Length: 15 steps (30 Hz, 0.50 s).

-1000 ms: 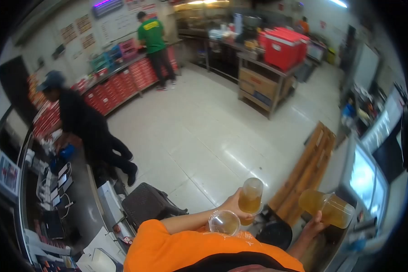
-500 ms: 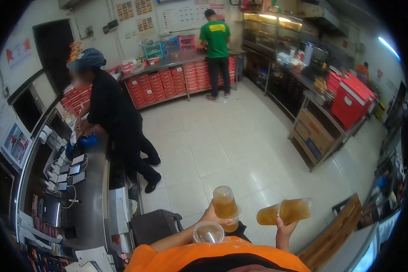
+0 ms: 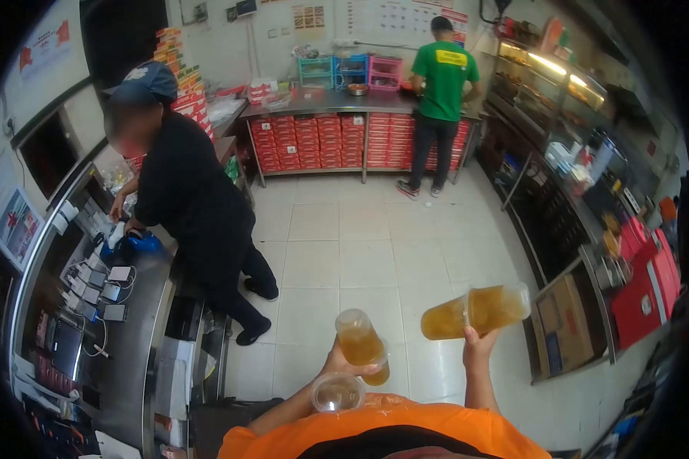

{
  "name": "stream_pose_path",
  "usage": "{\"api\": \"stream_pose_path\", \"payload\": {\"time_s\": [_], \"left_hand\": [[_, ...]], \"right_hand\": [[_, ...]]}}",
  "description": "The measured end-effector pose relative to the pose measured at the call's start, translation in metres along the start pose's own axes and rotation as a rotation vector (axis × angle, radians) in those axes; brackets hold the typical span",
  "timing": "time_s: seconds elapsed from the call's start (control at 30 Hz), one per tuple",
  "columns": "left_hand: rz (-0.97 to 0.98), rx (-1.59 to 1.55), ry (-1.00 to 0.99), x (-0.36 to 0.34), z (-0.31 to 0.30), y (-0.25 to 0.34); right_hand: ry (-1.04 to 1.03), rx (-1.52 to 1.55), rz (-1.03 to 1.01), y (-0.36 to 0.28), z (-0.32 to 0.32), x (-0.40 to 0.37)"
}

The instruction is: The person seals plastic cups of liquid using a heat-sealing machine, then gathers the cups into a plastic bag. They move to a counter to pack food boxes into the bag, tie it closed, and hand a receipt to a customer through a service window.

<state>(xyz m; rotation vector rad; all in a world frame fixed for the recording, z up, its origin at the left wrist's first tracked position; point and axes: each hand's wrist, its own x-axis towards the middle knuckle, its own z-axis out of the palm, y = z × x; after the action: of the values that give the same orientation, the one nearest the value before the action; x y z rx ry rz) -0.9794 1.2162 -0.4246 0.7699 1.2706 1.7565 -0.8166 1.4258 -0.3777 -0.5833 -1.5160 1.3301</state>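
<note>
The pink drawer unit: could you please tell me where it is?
In the head view, the pink drawer unit stands on the back counter, just right of top centre, between the blue drawer unit and the person in the green shirt.

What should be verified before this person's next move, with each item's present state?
1. Left hand gripping amber drink: ok.
2. Right hand gripping its pair of amber cups: ok.
3. Amber cups level: not ok; they look tipped sideways.
4. Clear cup by the left forearm well supported: cannot tell; what holds it is hidden.
5. Lids sealed: cannot tell from this view.
6. Drinks apart from the person in black: ok.
</note>
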Motion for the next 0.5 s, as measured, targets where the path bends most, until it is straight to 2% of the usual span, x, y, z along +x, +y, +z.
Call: {"api": "stream_pose_path", "payload": {"time_s": [0.2,0.27,0.37,0.5], "left_hand": [[0.078,-0.018,0.025,0.163,-0.094,0.034],[0.119,-0.055,-0.039,0.216,-0.118,0.04],[0.136,-0.037,0.057,0.273,-0.14,0.063],[0.131,0.078,0.113,0.356,-0.208,0.056]], "right_hand": [[-0.091,0.123,0.119,0.084,0.099,0.142],[-0.047,0.114,0.129,0.109,0.12,0.182],[-0.016,0.062,0.195,0.136,0.141,0.232],[-0.022,0.042,0.187,0.182,0.18,0.301]]}}
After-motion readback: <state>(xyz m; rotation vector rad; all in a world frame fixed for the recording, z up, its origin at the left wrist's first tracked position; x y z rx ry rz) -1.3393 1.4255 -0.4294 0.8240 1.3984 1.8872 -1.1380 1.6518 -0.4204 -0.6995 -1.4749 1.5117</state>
